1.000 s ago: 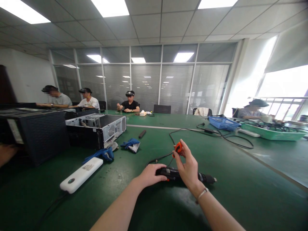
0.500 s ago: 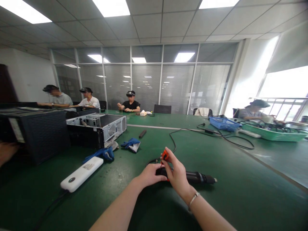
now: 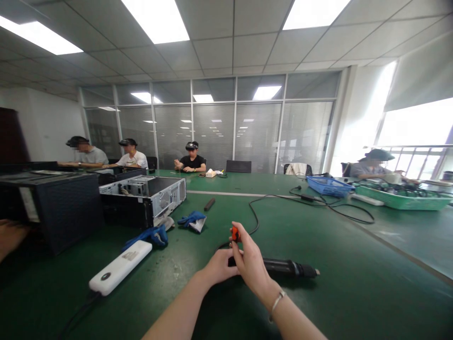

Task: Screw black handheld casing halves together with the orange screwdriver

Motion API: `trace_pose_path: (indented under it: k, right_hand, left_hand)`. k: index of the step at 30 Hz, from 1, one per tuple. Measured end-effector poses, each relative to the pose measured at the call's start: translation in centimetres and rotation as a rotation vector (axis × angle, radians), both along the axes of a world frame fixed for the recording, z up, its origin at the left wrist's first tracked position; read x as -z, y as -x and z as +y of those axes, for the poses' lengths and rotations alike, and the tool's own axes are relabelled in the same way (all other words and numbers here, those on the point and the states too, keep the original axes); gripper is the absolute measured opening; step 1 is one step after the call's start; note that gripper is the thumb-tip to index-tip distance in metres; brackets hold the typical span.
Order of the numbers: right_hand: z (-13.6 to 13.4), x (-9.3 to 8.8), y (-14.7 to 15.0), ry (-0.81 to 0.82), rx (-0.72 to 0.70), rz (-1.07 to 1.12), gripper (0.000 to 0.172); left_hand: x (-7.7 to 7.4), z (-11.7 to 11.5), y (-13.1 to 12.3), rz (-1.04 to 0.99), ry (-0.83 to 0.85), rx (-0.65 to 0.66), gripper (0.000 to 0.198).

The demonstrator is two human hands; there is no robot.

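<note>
Over one table (image 3: 361,293), left hand (image 3: 218,267) grips one black tool (image 3: 283,267); right hand (image 3: 252,259) pinches one orange piece (image 3: 235,233).

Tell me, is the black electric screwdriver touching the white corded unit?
Apart. The head view shows green tabletop between the black electric screwdriver and the white corded unit.

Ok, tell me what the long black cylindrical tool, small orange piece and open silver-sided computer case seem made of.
Long black cylindrical tool: probably plastic, satin, from its soft highlights; the pale tip may be metal.
Small orange piece: likely plastic, given its vivid colour; too small to be sure.
Open silver-sided computer case: apparently bare sheet metal, by its grey sheen.
</note>
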State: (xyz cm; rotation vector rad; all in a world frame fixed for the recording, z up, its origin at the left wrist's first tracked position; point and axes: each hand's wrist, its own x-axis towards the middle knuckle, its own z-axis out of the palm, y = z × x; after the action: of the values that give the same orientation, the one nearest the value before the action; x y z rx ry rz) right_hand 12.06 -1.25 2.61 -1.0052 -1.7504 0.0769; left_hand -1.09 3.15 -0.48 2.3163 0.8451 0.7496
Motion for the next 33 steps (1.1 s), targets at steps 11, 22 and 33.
trace_pose_path:
  k: [11,22,33]
  right_hand:
    - [-0.5,-0.1,0.0,0.000,0.006,-0.023,0.057]
    - [-0.8,0.2,0.3,-0.010,0.030,-0.103,0.058]
    - [-1.3,-0.2,0.2,-0.018,0.048,-0.140,0.052]
  left_hand:
    - [-0.8,-0.4,-0.1,0.055,0.016,-0.025,0.024]
    - [0.1,0.2,-0.2,0.115,-0.038,-0.073,0.014]
    - [0.5,0.4,-0.2,0.112,-0.059,-0.067,0.020]
